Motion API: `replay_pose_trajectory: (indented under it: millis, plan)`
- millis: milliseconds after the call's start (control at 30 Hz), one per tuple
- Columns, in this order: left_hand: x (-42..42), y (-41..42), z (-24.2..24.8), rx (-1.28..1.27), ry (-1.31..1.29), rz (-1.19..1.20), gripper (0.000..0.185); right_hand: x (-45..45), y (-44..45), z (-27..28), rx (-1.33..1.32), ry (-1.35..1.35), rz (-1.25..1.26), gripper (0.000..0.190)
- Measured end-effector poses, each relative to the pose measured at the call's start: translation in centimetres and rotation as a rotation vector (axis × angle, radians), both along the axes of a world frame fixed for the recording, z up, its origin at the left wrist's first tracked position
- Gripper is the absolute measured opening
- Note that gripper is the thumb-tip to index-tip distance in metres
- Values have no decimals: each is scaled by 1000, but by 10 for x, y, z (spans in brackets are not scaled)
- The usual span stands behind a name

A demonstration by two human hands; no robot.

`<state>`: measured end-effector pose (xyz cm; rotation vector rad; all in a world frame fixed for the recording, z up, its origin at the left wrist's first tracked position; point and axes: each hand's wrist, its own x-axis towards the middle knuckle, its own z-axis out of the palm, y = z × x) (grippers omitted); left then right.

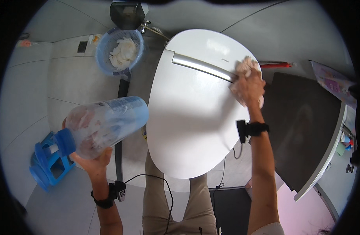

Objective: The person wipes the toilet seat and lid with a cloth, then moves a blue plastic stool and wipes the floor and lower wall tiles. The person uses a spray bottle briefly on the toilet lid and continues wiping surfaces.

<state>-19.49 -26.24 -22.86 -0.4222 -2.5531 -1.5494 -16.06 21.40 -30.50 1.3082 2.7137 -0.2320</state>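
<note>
My left hand (93, 163) grips a large translucent plastic bottle (109, 120) with a blue cap and some blue liquid inside. The bottle is tilted almost onto its side, its cap end towards the left and its base close to the toilet's left edge. My right hand (250, 88) is closed over a crumpled pale pink cloth (247, 66), which lies against the upper right of a white toilet lid (186, 117). The lid is down, and a silver strip (203, 68) crosses it just left of the cloth.
A blue plastic basket (100, 55) with crumpled white paper stands at the upper left, below a dark dispenser (127, 14). A blue plastic stool (63, 171) is at the left. To the right are a dark cabinet panel (303, 126) and a red-handled item (275, 65). Cables hang near both wrists.
</note>
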Motion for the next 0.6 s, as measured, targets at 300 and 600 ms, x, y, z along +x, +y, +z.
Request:
replay_pose_trajectory:
  millis: [300,600]
  plan:
    - [-9,-7,25,-42,-174,134,83,-67,-164,-26,119,470,554,51]
    - [-74,120,57,64,23,-123,72,231,-216,-47,-176,299,1110,46]
